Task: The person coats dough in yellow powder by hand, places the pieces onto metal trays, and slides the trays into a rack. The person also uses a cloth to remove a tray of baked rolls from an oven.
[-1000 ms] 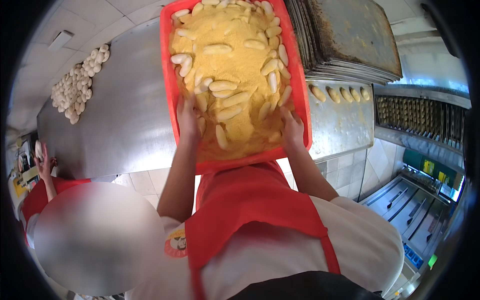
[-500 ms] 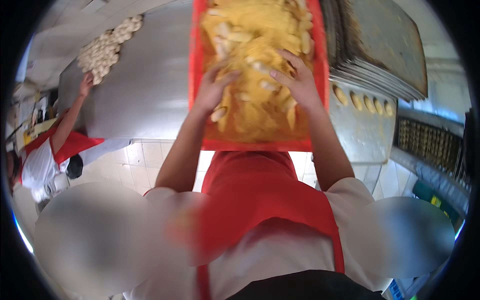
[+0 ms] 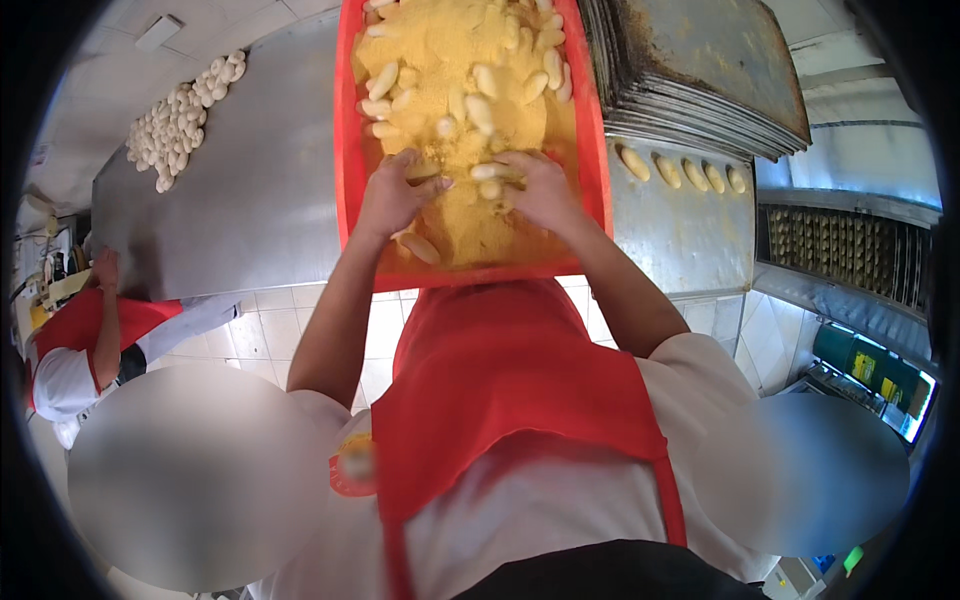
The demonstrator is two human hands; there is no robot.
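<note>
A deep red tub (image 3: pixel 348 150) in front of me holds a bed of yellow crumbs (image 3: pixel 430 45) with many pale oblong dough pieces (image 3: pixel 480 113) on it. In the near half of the tub, my left hand (image 3: pixel 392 196) curls its fingers around a crumb-dusted dough piece (image 3: pixel 422 170). Across from it, my right hand (image 3: pixel 543 190) has its fingers closed on the ends of two dough pieces (image 3: pixel 490 172), one in front of the other. Another dough piece (image 3: pixel 419 248) lies by my left wrist, near the tub's front wall.
On the right, a tray (image 3: pixel 680 235) carries a row of several coated dough pieces (image 3: pixel 692 174), beside a tall stack of metal trays (image 3: pixel 700 60). A steel table (image 3: pixel 250 150) at left bears a heap of dough balls (image 3: pixel 170 130). A co-worker (image 3: pixel 80 345) stands at its near corner.
Both hands have come nearer to me within the tub and closed on dough pieces. The view has shifted slightly. The co-worker's hand has drawn back from the dough heap.
</note>
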